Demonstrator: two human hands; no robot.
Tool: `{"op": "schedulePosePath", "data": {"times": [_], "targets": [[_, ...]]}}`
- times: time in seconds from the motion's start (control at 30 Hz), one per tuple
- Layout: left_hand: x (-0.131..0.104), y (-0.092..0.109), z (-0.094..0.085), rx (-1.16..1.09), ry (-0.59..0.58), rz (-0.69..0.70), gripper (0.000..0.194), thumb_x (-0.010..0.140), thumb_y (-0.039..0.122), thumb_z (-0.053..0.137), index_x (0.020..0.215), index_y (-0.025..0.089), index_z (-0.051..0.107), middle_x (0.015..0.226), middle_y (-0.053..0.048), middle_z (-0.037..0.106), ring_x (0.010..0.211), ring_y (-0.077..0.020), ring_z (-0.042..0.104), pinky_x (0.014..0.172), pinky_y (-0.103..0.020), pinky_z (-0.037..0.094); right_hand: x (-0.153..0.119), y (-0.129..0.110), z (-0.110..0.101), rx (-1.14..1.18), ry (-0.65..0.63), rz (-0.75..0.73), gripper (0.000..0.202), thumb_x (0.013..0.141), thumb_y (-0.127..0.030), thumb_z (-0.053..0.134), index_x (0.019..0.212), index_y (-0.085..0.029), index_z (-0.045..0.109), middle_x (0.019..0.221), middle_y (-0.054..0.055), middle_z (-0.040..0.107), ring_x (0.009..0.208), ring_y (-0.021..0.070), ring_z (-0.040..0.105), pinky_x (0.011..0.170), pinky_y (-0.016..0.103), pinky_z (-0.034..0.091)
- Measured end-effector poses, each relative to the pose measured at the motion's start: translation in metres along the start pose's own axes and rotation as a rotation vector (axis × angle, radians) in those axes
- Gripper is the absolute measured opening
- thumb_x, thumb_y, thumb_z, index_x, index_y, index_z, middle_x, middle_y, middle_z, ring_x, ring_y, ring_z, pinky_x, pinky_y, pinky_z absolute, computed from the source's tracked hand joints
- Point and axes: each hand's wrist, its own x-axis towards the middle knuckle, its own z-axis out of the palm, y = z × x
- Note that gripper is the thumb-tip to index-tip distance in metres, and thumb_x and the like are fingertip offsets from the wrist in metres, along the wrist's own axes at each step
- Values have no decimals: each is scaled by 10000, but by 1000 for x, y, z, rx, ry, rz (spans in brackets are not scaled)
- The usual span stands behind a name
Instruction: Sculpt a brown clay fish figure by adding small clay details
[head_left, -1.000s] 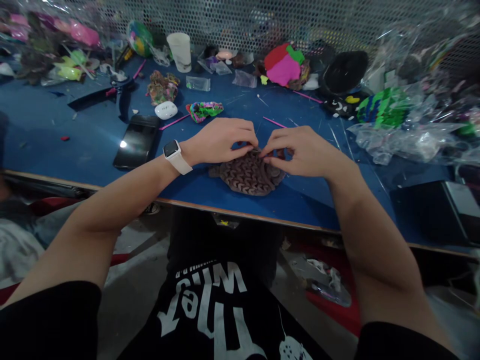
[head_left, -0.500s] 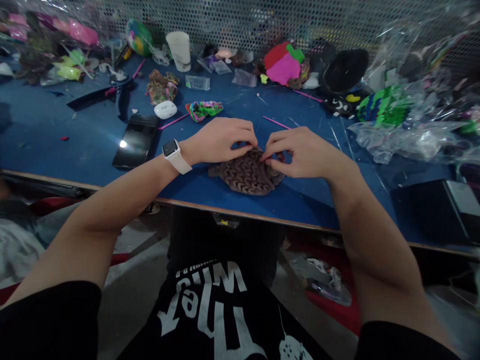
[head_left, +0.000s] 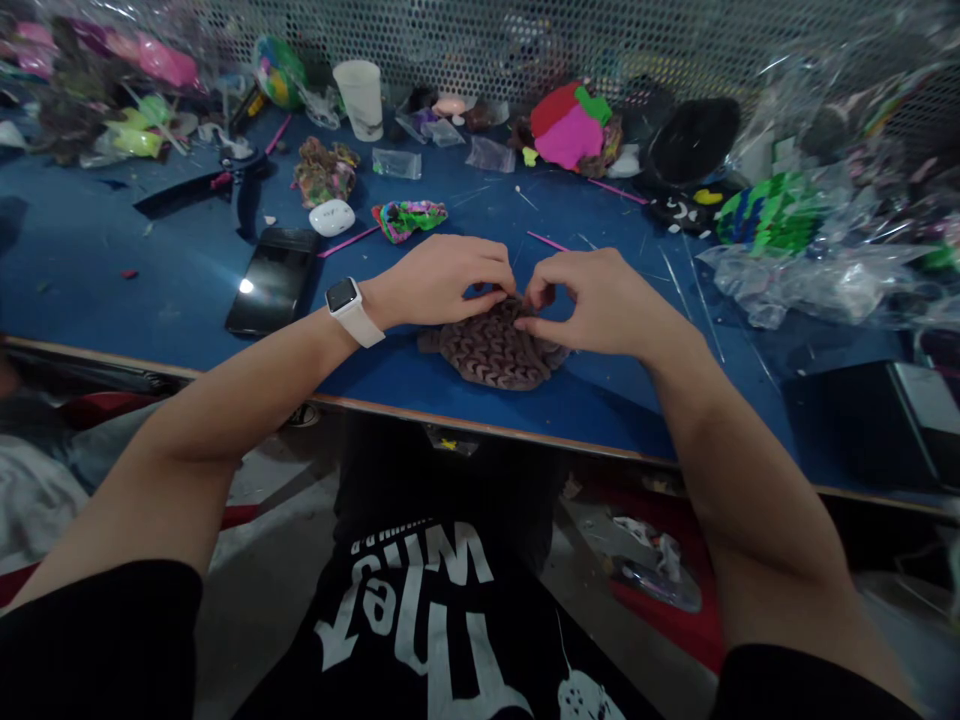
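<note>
The person's left hand [head_left: 461, 280] pinches the far rim of a brown braided piece [head_left: 491, 350], the tips of thumb and forefinger brought together on it. The right hand [head_left: 525, 312] is at the piece's upper right, thumb and forefinger slightly parted in a narrow gap, the thumb tip against the braid; whether a strand lies between those fingers cannot be told. The braided piece lies flat on the blue table [head_left: 180, 270], close to the middle of its near edge. A watch [head_left: 343, 296] with a pale strap circles the left wrist.

Beyond the left forearm, a black phone [head_left: 274, 282] lies in from the near edge, with a white case [head_left: 331, 217] just past its far end. A multicoloured lump [head_left: 410, 220] sits beyond the left hand, beside the tip of a pink stick [head_left: 349, 241]. Toward the far edge stand a paper cup [head_left: 361, 100] and, farther right, a black bowl [head_left: 694, 140]. A black box [head_left: 855, 420] rests by the near edge, well right of the right hand
</note>
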Motion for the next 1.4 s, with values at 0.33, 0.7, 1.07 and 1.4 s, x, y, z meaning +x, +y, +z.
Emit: {"op": "schedulePosePath", "data": {"times": [0.33,0.7,1.07,1.4], "targets": [[-1,-1,0,-12,29,-10,242,1104,286,637,1177,257,867,1158,-82,858,1058,-251,815,896,-356,600,2,0,4,59,-8,29,67,899,-335,805,940,-283,797,898,19,846,809,260,753,798,396,476],[0,-1,-2,11,6,-3,274,1112,299,605,1174,239,865,1140,-85,849,1041,-253,811,877,-351,587,2,-2,1,139,-23,16,98,868,-272,741,939,-271,808,878,19,845,770,237,738,830,400,507],[0,-1,-3,-5,0,-16,267,1118,311,612,1184,238,860,1135,-79,839,1012,-244,794,901,-363,557,2,-1,6,135,8,48,63,865,-308,811,913,-269,797,823,2,810,739,237,724,840,416,516],[0,-1,-3,-10,13,-16,242,1093,298,619,1127,234,850,1097,-69,834,975,-238,798,863,-357,556,3,0,5,231,34,51,77,932,-348,835,956,-276,826,869,20,848,789,249,765,784,411,568]]}}
